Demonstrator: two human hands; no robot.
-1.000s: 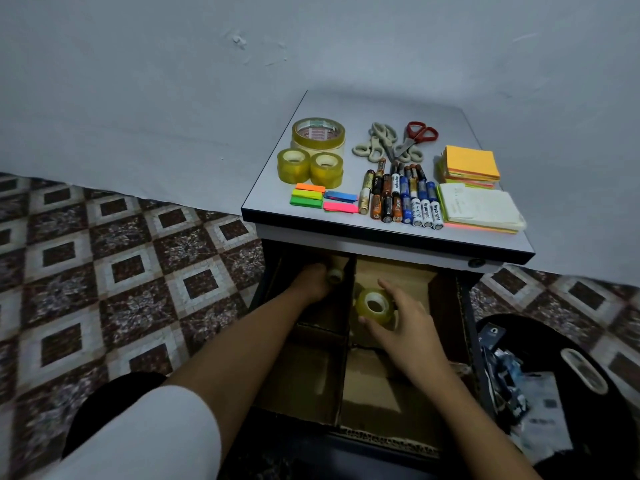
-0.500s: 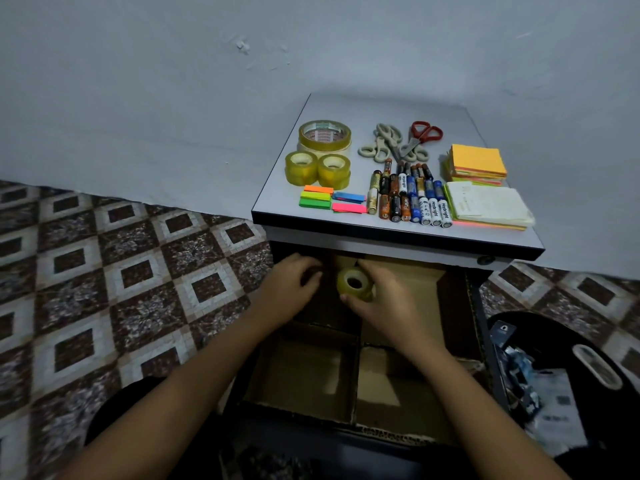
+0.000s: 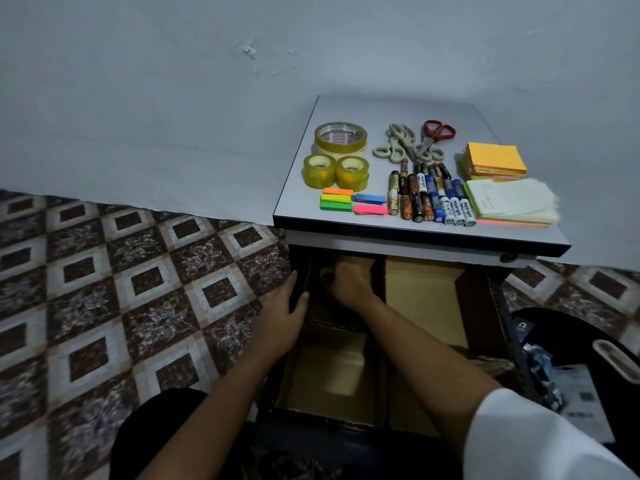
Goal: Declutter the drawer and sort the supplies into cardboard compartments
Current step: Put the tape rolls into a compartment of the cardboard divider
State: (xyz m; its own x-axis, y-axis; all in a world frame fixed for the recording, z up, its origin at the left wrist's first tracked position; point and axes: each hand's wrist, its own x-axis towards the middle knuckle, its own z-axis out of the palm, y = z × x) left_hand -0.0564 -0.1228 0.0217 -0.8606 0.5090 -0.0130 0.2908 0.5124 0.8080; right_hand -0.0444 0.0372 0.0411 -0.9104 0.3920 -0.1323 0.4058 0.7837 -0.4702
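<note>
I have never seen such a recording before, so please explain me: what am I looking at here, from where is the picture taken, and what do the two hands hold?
There is no machine: a person wears a camera on the head, looking down at their own arms. In front is a small cabinet with its drawer pulled open and cardboard compartments inside.

On the cabinet top lie sorted supplies: three tape rolls, scissors, a row of batteries, coloured page flags and sticky note pads.

The right hand reaches into the back left compartment and is closed around a small tape roll, mostly hidden in shadow. The left hand holds nothing; it rests open on the drawer's left edge.
</note>
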